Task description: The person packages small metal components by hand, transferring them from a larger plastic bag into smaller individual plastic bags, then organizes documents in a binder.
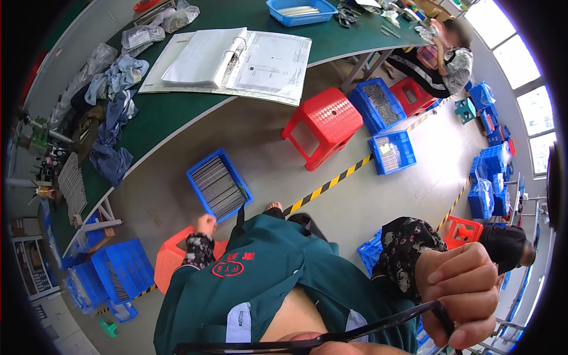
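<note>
Raised at the lower right, my right hand has its fingers curled around the side of black-framed glasses, whose frame crosses the lower edge. My left hand is low on the left, small in the picture, with its fingers curled in and nothing seen in them. It is nearest to a red plastic stool and a blue crate of thin grey metal rods on the floor. Dark floral sleeves cover both forearms, and a green apron covers my front.
A long green table bears an open ring binder, blue cloths and a blue tray. Another red stool stands near filled blue crates. One person sits far right; another is at right.
</note>
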Available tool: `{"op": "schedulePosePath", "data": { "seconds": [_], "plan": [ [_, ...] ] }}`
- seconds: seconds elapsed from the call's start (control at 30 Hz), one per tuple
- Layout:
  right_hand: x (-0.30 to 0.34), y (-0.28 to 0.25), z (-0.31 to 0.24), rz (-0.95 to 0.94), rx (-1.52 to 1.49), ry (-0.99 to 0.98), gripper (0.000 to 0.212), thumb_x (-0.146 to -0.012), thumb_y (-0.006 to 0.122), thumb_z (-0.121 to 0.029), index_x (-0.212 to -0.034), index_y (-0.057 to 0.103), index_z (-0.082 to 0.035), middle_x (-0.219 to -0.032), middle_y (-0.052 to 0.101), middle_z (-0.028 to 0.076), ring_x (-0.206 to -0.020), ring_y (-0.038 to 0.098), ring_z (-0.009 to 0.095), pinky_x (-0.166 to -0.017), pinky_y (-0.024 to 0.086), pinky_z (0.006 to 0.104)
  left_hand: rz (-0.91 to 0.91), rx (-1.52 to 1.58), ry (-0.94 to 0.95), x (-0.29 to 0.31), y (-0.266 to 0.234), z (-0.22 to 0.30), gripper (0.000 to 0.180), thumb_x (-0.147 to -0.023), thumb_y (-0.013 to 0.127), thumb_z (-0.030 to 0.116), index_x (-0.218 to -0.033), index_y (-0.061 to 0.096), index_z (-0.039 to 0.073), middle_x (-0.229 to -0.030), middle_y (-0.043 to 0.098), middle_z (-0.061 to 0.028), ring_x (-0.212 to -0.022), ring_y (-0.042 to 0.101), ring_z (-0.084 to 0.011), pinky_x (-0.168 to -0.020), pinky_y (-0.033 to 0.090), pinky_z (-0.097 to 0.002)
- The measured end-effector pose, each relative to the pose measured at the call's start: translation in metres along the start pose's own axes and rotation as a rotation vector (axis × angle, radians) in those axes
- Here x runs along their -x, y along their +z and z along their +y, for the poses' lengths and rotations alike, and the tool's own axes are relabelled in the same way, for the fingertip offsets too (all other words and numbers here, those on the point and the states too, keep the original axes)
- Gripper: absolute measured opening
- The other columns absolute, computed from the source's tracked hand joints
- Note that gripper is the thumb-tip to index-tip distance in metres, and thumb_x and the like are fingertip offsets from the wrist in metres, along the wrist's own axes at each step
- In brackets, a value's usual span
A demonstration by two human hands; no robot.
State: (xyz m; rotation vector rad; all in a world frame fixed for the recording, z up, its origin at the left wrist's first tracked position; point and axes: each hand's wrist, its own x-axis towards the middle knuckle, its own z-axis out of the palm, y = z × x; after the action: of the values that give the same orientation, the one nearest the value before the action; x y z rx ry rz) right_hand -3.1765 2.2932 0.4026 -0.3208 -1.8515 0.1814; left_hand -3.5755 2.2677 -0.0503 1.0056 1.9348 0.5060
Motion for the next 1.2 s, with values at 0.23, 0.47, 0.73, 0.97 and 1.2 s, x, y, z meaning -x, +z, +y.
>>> {"op": "schedulePosePath", "data": {
  "seconds": [0.23, 0.47, 0.73, 0.97, 1.2],
  "plan": [
    [-0.033, -0.008, 0.185, 0.149, 0.117, 0.000, 0.023, -0.087, 0.054, -0.033, -0.102, 0.062, -0.017, -0.067, 0.045, -0.004, -0.056, 0.041, 0.008, -0.047, 0.034, 0.0220, 0.084, 0.154, 0.093, -0.131, 0.019, 0.165, 0.009, -0.081, 0.056, 0.010, -0.078, 0.061, 0.003, -0.063, 0.061, -0.0019, -0.048, 0.054, -0.0079, -0.045, 0.044, -0.0228],
    [-0.074, -0.024, 0.364, -0.056, -0.292, -0.173, 0.023, -0.091, 0.041, -0.022, -0.110, 0.049, -0.011, -0.074, 0.041, 0.004, -0.056, 0.041, 0.014, -0.047, 0.035, 0.0239, 0.064, 0.109, -0.104, -0.182, 0.051, 0.163, 0.007, -0.082, 0.055, 0.007, -0.083, 0.060, 0.003, -0.065, 0.062, -0.0040, -0.050, 0.054, -0.0079, -0.045, 0.045, -0.0236],
    [-0.128, -0.019, 0.554, -0.304, -0.576, 0.026, 0.030, -0.091, 0.041, -0.022, -0.118, 0.045, -0.010, -0.073, 0.043, 0.006, -0.054, 0.041, 0.015, -0.050, 0.036, 0.0236, 0.213, 0.238, -0.267, -0.261, 0.057, 0.262, 0.008, -0.083, 0.054, 0.008, -0.086, 0.060, 0.003, -0.070, 0.061, -0.0035, -0.054, 0.054, -0.0084, -0.049, 0.045, -0.0242],
    [-0.136, 0.022, 0.608, -0.135, -0.590, -0.132, 0.032, -0.092, 0.040, -0.027, -0.120, 0.044, -0.013, -0.075, 0.045, 0.008, -0.055, 0.042, 0.018, -0.052, 0.036, 0.0248, 0.169, 0.195, -0.068, -0.310, 0.030, 0.335, 0.010, -0.082, 0.055, 0.006, -0.089, 0.060, 0.001, -0.070, 0.061, -0.0039, -0.056, 0.055, -0.0088, -0.052, 0.046, -0.0230],
    [-0.017, 0.111, 0.618, 0.063, 0.035, 0.971, 0.023, -0.085, 0.054, -0.011, -0.105, 0.050, 0.001, -0.088, 0.057, 0.011, -0.079, 0.054, 0.017, -0.070, 0.042, 0.0283, 0.402, -0.021, 0.449, -0.323, -0.064, 0.392, 0.007, -0.081, 0.058, 0.003, -0.087, 0.060, 0.002, -0.074, 0.059, -0.0054, -0.058, 0.057, -0.0124, -0.052, 0.045, -0.0236]
  ]
}}
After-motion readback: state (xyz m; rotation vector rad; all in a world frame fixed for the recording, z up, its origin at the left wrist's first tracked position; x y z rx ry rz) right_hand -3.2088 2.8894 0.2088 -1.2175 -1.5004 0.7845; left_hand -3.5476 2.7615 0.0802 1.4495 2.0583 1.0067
